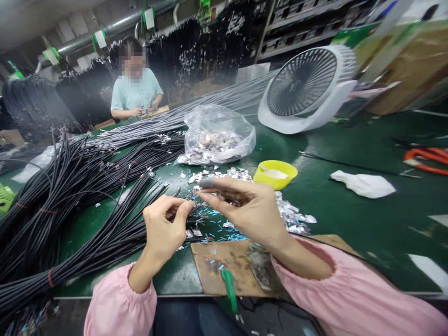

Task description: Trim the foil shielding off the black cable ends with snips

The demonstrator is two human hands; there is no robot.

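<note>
My left hand [164,224] is curled closed and pinches the end of a black cable [133,219] that runs off to the left. My right hand [245,210] is closed in a pinch at the cable's tip, holding its thin coloured wires between the two hands. Both hands hover above the green table [350,219], over scattered foil scraps [290,217] and small blue wire bits. A brown board [224,268] with a green-handled tool [229,287] lies just under my wrists.
Large bundles of black cables [63,200] fill the left side, grey cables [196,112] run to the back. A plastic bag of scraps [217,135], a yellow bowl [275,173], a white fan [308,88], a white cloth [364,184] and orange-handled pliers [425,158] lie beyond. Another person [135,91] works at the far end.
</note>
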